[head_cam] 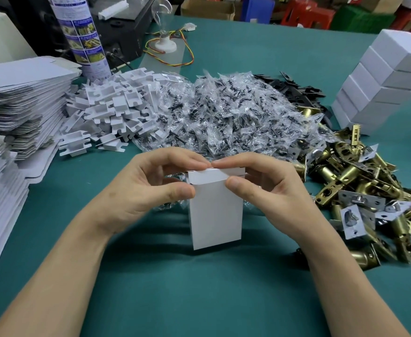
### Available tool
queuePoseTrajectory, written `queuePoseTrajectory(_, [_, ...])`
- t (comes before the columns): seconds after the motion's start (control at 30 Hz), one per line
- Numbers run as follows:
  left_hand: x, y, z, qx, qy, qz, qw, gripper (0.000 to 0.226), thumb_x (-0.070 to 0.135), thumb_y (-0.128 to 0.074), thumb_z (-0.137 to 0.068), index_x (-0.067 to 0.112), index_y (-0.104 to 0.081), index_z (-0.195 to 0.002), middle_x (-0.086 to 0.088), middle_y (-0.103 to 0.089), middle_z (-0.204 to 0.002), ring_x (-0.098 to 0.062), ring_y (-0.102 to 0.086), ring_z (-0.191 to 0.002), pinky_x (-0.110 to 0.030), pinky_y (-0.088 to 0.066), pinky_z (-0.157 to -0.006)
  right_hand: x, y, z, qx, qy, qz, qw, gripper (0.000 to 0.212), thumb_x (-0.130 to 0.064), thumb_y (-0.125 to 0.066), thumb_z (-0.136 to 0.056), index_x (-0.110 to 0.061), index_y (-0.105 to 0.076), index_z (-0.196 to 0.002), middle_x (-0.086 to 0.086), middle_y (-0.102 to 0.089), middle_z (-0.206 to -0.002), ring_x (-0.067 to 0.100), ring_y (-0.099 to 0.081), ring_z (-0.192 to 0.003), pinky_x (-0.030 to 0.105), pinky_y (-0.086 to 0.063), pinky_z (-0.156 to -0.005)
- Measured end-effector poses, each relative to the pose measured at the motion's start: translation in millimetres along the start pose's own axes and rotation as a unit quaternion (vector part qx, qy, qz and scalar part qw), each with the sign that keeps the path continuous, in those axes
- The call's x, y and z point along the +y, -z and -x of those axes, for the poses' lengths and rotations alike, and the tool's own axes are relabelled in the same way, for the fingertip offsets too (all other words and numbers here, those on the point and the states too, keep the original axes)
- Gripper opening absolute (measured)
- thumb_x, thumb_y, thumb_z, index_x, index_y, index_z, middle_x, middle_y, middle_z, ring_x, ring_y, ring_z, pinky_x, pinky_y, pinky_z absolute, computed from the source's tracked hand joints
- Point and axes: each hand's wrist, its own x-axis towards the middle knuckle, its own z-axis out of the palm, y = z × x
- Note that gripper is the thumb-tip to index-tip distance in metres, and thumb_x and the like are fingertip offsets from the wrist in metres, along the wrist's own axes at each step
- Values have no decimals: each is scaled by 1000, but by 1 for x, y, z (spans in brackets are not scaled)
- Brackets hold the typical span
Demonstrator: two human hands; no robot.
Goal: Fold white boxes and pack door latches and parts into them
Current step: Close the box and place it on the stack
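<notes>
A white box (216, 215) stands upright on the green table (199, 288) in front of me. My left hand (146, 188) grips its upper left side, thumb on the front face and fingers over the top flap. On the other side, my right hand (260, 181) holds the upper right corner the same way. The fingertips of both hands meet on top of the flap, which is folded down. What is inside the box is hidden.
Flat white box blanks (17, 113) are stacked at the left. Behind lie white plastic inserts (109, 110), bagged screw packets (223, 115) and black plates (299, 88). Brass latches (360, 190) are heaped at the right, below stacked closed white boxes (384, 76).
</notes>
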Motion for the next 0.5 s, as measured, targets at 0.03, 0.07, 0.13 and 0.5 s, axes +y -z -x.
queuePoseTrajectory(0.03, [0,0,0,1,-1,-6,1000,21,31,-87,-80,33,-79,-100,3,-73,-119,-12,-68,-106,-22,-54,-80,0,-1,0,4,2,10,1000,22,-28,-67,-97,-31,-75,-118,-5,-74,-120,25,-68,-114,63,-53,-87])
queuePoseTrajectory(0.07, [0,-1,0,4,-3,-15,1000,18,25,-81,-84,33,-79,-100,4,-73,-118,-11,-68,-105,-22,-54,-81,0,-1,0,9,3,18,1000,22,-29,-67,-98,-31,-75,-118,-5,-74,-119,25,-68,-113,61,-54,-87])
queuePoseTrajectory(0.13, [1,-3,-1,14,-7,-29,999,18,20,-68,-89,32,-78,-100,4,-74,-115,-10,-69,-104,-22,-54,-84,1,-2,0,17,4,26,999,22,-29,-67,-98,-30,-75,-118,-7,-74,-117,23,-68,-110,54,-56,-85])
queuePoseTrajectory(0.5, [1,-13,-4,73,-61,-77,992,15,21,-65,-86,34,-72,-86,2,-74,-104,-11,-67,-97,-18,-49,-82,0,-3,-1,11,9,31,999,23,-30,-65,-99,-33,-73,-120,-6,-72,-123,24,-65,-119,61,-53,-89])
